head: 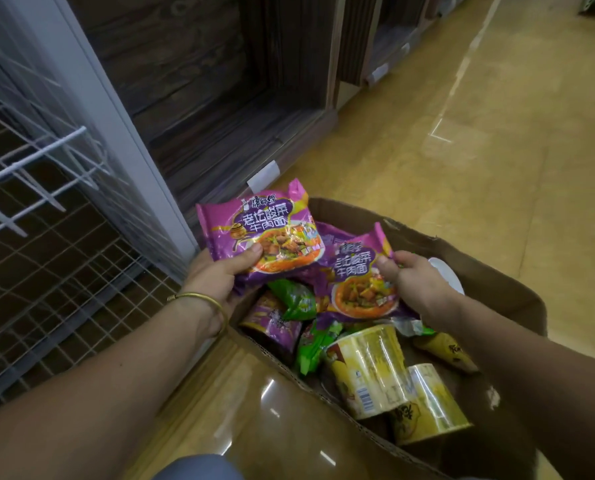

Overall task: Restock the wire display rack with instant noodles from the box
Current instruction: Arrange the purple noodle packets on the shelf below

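Observation:
My left hand grips a purple instant noodle packet by its lower edge, held just above the left rim of the cardboard box. My right hand pinches a second purple noodle packet at its right side, over the box. Inside the box lie green packets, another purple packet and two yellow cup noodles. The white wire display rack stands at the left, its baskets empty where I can see them.
A dark wooden shelf unit with price tag holders runs along the back. A white post borders the rack. The glossy tan floor stretches to the right. A white round object lies in the box behind my right hand.

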{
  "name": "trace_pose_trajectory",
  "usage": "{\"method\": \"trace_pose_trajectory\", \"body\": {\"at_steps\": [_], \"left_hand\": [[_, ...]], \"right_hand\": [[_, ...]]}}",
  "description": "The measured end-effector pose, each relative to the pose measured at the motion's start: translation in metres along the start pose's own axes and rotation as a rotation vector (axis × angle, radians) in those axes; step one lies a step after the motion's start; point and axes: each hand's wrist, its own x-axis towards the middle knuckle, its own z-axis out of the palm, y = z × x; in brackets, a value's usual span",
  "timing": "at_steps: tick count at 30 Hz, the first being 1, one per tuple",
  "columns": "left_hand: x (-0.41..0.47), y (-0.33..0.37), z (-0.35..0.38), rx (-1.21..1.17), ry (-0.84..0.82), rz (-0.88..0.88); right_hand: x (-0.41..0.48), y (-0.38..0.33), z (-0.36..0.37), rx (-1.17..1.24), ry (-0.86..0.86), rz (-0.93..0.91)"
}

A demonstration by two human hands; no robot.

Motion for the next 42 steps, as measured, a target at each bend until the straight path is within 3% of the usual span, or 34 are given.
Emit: {"method": "trace_pose_trajectory", "body": {"at_steps": [3,8,14,19,27,37,42], "left_hand": [[-0.002,-0.008,0.004,0.058,-0.002,-0.024],[-0.008,-0.021,0.014,0.166,-0.007,-0.035],[-0.011,-0.021,0.015,0.224,-0.01,-0.04],[-0.01,-0.016,0.007,0.252,0.017,-0.027],[-0.005,-0.018,-0.005,0.273,0.029,-0.022],[-0.001,-0.01,-0.007,0.28,-0.058,-0.077],[-0.002,-0.009,-0.013,0.21,-0.104,-0.088]], "right_hand": [[0.004,0.01,-0.018,0.114,0.038,0.126],[0.004,0.028,-0.021,-0.029,0.07,0.209],[-0.003,0.019,-0.011,-0.122,0.003,0.173],[0.001,0.015,-0.004,-0.191,0.026,0.205],[-0.004,0.021,-0.012,-0.217,0.085,0.085],[-0.018,0.005,-0.039,0.311,-0.021,0.167],[-0.023,-0.003,-0.045,0.388,-0.068,0.157]]}}
